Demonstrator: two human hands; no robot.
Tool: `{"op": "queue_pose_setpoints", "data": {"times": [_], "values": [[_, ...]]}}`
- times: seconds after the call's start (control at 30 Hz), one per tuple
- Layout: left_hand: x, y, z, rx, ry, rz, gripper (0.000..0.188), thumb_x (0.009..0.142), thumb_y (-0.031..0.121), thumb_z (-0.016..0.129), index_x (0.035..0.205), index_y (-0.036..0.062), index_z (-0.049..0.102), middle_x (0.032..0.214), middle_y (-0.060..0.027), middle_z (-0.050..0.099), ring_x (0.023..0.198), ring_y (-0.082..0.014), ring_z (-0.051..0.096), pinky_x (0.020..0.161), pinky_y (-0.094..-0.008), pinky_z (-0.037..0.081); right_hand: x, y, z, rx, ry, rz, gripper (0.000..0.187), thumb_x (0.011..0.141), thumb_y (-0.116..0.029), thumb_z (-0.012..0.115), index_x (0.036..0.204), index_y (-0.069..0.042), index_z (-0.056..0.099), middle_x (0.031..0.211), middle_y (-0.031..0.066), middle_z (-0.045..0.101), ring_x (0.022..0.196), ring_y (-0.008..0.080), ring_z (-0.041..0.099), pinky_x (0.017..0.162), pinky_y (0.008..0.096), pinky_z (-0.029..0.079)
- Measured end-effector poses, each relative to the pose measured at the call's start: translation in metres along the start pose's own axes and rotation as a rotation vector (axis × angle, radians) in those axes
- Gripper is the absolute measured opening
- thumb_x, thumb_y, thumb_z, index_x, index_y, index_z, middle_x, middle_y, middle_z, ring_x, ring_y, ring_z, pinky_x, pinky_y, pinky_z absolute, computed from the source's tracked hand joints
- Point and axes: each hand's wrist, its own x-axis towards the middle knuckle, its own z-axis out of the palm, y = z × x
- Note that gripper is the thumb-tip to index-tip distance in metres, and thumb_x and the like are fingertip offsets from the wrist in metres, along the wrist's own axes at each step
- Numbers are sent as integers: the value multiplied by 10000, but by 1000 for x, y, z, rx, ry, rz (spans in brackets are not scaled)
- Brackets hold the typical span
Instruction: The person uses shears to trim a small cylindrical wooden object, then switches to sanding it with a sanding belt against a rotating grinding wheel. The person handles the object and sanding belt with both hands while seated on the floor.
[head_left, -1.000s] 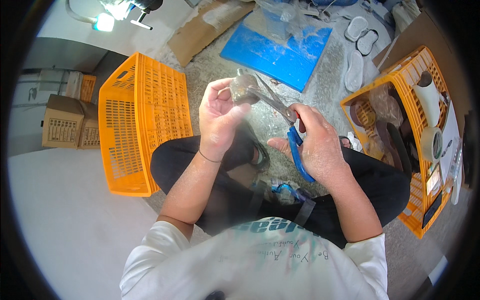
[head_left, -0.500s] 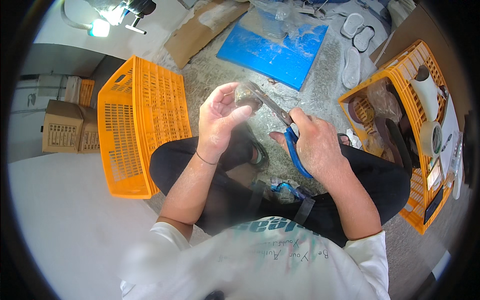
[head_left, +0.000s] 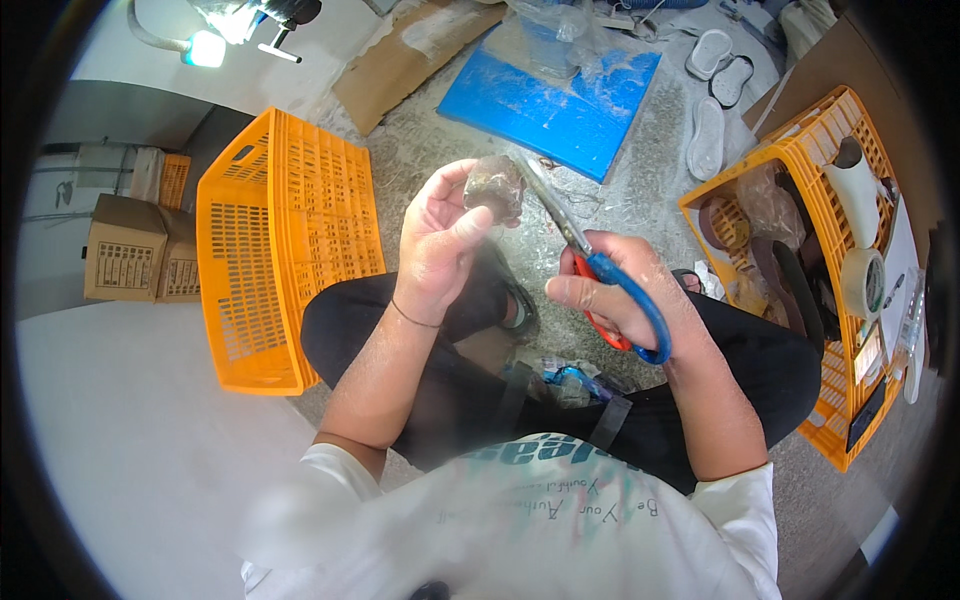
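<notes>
Raised over my lap, my left hand (head_left: 438, 232) grips a small rough grey-brown lump (head_left: 492, 186) between thumb and fingers. It looks like a stone, though its exact kind cannot be made out. My right hand (head_left: 632, 292) is closed round scissors (head_left: 562, 220) with blue and red handles. Their metal blades point up and leftward, and the tips lie close beside the lump's right side. From this angle I cannot tell whether the tips touch it.
An orange crate (head_left: 285, 250) stands at left. Another orange crate (head_left: 838, 400) at right holds sanding belts and plastic, with a tape roll (head_left: 862, 282) at its side. Ahead lie a dusty blue board (head_left: 560, 110), cardboard (head_left: 400, 62) and slippers (head_left: 706, 135). A lamp (head_left: 205, 50) shines at upper left.
My right hand has turned and shifted slightly right and down, so the scissors' red handle now shows and the blades have moved off the lump's front. The left hand has turned the lump slightly.
</notes>
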Motion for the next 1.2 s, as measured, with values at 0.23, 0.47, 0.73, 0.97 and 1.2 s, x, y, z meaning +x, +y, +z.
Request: {"op": "queue_pose_setpoints", "data": {"times": [0.23, 0.47, 0.73, 0.97, 1.2], "values": [[2, -1, 0, -132, -50, -21, 583, 876, 95, 729, 1371, -32, 450, 1232, -192, 630, 1104, -309, 646, 966, -417, 507, -1, 3, 13, -369, 395, -246, 584, 797, -440, 808, 1091, 9, 577, 929, 177, 665, 864, 285, 676, 791, 407, 520], [2, 0, -1, -93, -44, 2, 506, 869, 3, 690, 1329, -42, 483, 1246, -171, 609, 1122, -257, 632, 977, -421, 519, -1, 4, 19, -696, 416, -367, 675, 750, -450, 827, 1164, -20, 512, 1025, 221, 602, 998, 415, 610, 844, 480, 512], [-10, -11, 14, 547, 180, 344, 533, 777, -135, 730, 1250, -23, 512, 1324, -167, 544, 1222, -248, 583, 1026, -371, 514, -7, -4, 21, -608, 258, -120, 766, 750, -504, 815, 1215, 15, 498, 1111, 268, 611, 1058, 430, 615, 908, 482, 506], [-8, -22, 14, 619, 132, 566, 489, 768, -136, 742, 1195, -38, 524, 1312, -187, 547, 1194, -282, 608, 993, -375, 541, -10, -12, 21, -569, 167, -58, 816, 768, -523, 796, 1263, 44, 482, 1189, 287, 597, 1126, 421, 606, 950, 479, 494], [-8, -23, 8, 733, 83, 599, 503, 760, -143, 743, 1205, -36, 535, 1299, -188, 560, 1167, -273, 628, 971, -360, 548, -2, -9, 19, -645, 161, 2, 540, 844, -423, 755, 1061, 28, 552, 968, 292, 667, 968, 475, 649, 835, 511, 522]]}}
